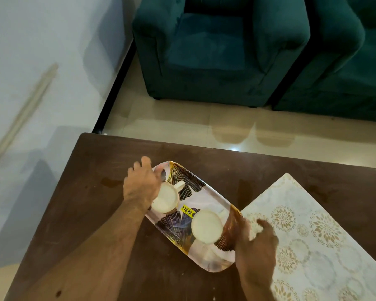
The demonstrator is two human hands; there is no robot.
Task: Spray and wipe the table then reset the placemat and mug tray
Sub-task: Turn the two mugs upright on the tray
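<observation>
A long oval tray (206, 260) with a leaf pattern and a yellow price sticker lies slanted on the dark wooden table (96, 170). Two white mugs stand upside down on it, one at the far left (165, 199) and one nearer the right (207, 226). My left hand (140, 185) grips the tray's far left rim beside the first mug. My right hand (256, 248) grips the tray's near right rim and also holds a crumpled white cloth (254, 228). A pale placemat (313, 246) with gold flower motifs lies just right of the tray.
Two teal armchairs (221, 51) stand across a strip of glossy tiled floor (182, 124) beyond the table's far edge. A white wall (41, 61) runs along the left. Small wet marks show on the tabletop near the tray.
</observation>
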